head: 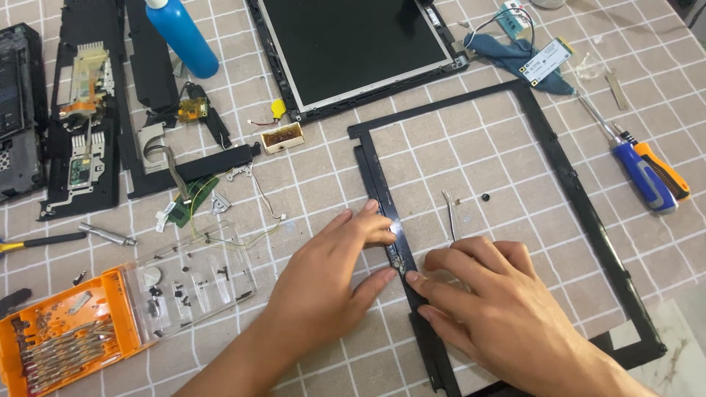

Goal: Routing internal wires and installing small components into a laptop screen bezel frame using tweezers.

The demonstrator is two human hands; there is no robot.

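A black rectangular screen bezel frame (559, 169) lies flat on the checked tablecloth. My left hand (331, 268) rests on the frame's left bar (375, 176), thumb and fingers spread, pressing it from the outer side. My right hand (500, 309) lies inside the frame, its fingertips touching the same bar near a small part set in it. Thin metal tweezers (448, 213) lie just above my right hand, with two tiny dark screws (485, 197) beside them.
A bare display panel (353, 44) sits at the top. Blue and orange screwdrivers (651, 173) lie at right. An orange bit case with a clear lid (110, 309) is at lower left, with laptop parts (81, 117), a blue bottle (180, 33) and circuit cards (544, 59) around.
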